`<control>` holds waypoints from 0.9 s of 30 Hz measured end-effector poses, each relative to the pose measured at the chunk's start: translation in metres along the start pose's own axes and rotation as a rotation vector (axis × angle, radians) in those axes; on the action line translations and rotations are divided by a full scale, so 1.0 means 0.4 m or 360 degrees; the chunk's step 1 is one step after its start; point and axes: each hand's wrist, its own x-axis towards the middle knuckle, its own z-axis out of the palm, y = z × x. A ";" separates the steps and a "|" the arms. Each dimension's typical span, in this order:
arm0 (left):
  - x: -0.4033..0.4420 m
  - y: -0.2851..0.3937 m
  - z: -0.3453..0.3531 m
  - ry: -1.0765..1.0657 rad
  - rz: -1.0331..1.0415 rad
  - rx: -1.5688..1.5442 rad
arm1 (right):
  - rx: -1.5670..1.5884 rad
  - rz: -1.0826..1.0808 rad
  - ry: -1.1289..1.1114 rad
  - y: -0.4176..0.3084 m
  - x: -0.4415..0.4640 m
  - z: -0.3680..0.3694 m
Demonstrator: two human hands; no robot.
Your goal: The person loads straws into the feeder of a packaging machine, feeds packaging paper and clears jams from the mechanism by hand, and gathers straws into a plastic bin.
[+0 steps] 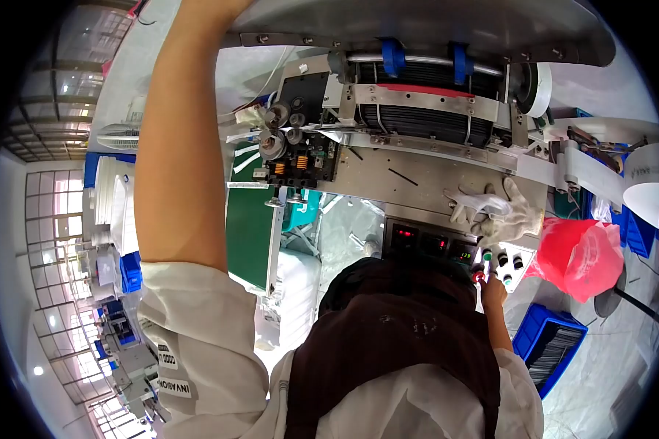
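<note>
My left arm (pixel 181 146) reaches up past the machine's left side. Only the base of my left hand (pixel 223 7) shows at the top edge, beside the raised metal cover (pixel 432 25); its fingers are out of frame. Low on the right, my right hand (pixel 494 291) is at the white button panel (pixel 518 263), close to the red button (pixel 479 277). Its fingers are small and partly hidden, so their grip is unclear. Under the cover sits a black roller unit (pixel 425 124) with blue clamps (pixel 393 58). White work gloves (pixel 516 212) lie on the metal machine bed (pixel 410 172).
Lit red and green displays (pixel 432 243) face me below the bed. Rollers and orange springs (pixel 302 162) stand left, above a green board (pixel 250 241). At right are a white paper roll (pixel 646 175), a pink bag (pixel 582 256) and a blue crate (pixel 549 344).
</note>
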 end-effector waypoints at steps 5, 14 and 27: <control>-0.025 0.024 -0.003 0.0001 0.0100 -0.0050 | -0.0017 -0.0075 -0.0022 0.008 0.032 0.031; -0.021 0.009 -0.005 -0.0043 0.0159 -0.0200 | -0.0087 -0.0159 -0.0011 -0.014 0.013 -0.005; -0.005 0.017 0.004 -0.0003 0.0042 -0.0062 | 0.0024 -0.0419 0.0101 0.012 0.055 0.043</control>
